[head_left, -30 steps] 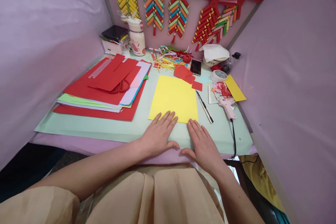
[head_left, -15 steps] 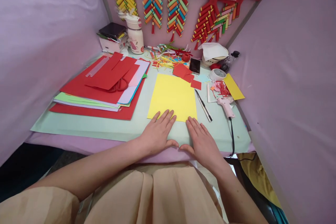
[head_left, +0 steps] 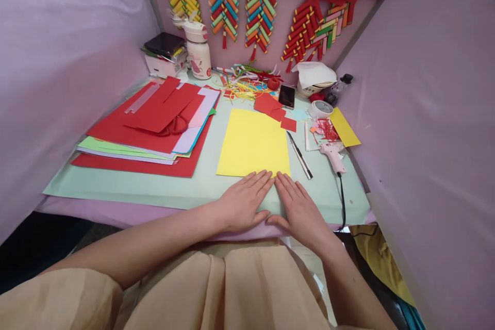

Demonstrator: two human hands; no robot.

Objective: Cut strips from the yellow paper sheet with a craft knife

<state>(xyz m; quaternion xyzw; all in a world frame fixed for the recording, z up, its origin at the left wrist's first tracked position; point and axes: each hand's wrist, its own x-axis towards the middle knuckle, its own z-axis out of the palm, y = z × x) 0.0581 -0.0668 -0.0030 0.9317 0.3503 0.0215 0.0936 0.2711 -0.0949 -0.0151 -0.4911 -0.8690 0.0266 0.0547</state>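
A yellow sheet of paper (head_left: 253, 142) lies flat on the pale green table cover (head_left: 154, 189). My left hand (head_left: 245, 201) rests palm down at the sheet's near edge, fingers stretched out and fingertips at the paper's lower right part. Beside it, my right hand (head_left: 299, 209) also lies flat, its fingertips at the near right corner of the sheet. Fingertips of the two hands almost meet, and neither hand grips anything. Just right of the paper lies a slim black-and-white pen-like tool (head_left: 299, 155).
Red and coloured paper sheets (head_left: 147, 113) are stacked at the left. A pink glue gun (head_left: 333, 157) with a black cord lies at the right, near a tape roll (head_left: 320, 109). Behind are a phone (head_left: 286, 96), paper scraps (head_left: 247, 87) and a white bottle (head_left: 199, 54).
My left hand has slid right along the near edge of the yellow paper, toward my right hand. The right hand has stayed almost in place.
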